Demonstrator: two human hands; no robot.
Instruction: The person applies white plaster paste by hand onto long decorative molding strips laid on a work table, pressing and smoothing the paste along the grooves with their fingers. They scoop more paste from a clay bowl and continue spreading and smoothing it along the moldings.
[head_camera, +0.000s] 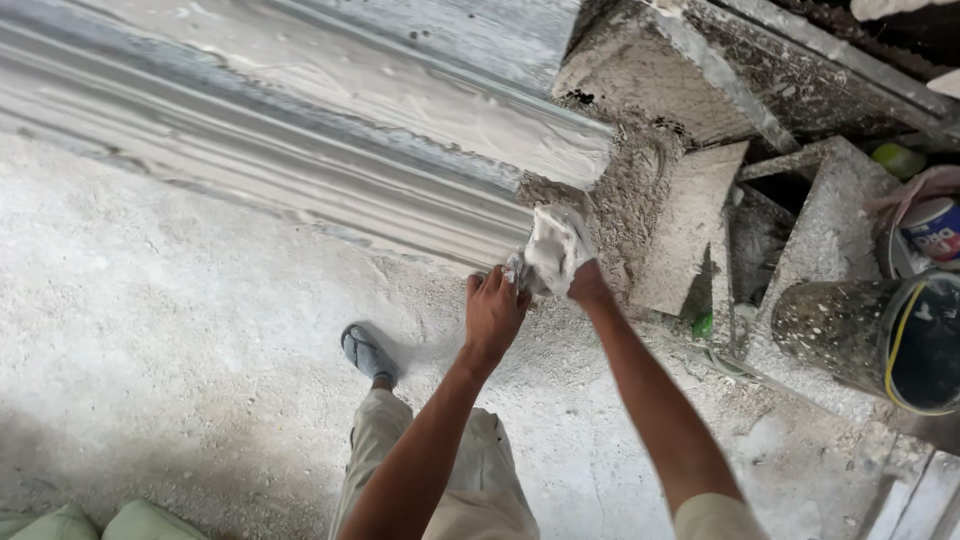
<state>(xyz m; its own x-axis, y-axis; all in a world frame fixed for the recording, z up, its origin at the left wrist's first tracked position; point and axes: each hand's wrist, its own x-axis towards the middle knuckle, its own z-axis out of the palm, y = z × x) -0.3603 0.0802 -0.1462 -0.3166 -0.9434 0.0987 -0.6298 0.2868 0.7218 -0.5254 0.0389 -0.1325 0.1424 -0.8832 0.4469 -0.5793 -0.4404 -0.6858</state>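
The person stood on a dusty floor (180, 330) and worked at the end of a long white moulding (330, 110), a profiled plaster piece with many parallel ridges. Both hands were at this end. The left hand (493, 312) was closed around the lower edge of a crumpled white rag (553, 250), and the right hand (588, 287) pressed the same rag against the moulding's broken, grainy end; so both grips were holding the rag, fingers curled, not wide. The rag lay just at the corner of the moulding, touching it.

I judged that the step in hand was wiping or smoothing this end of the moulding. The next move would call for firm but gentle pressure along the ridges, because the rough edge looked crumbly.

Right of the moulding's end stood a dark bucket (880, 335) with a yellow stripe on its rim, speckled with white. Above the bucket, a round white tub (935, 232) with a blue and red label showed partly. Far below the moulding, at the lower left corner, pale green sacks (110, 522) were seen.
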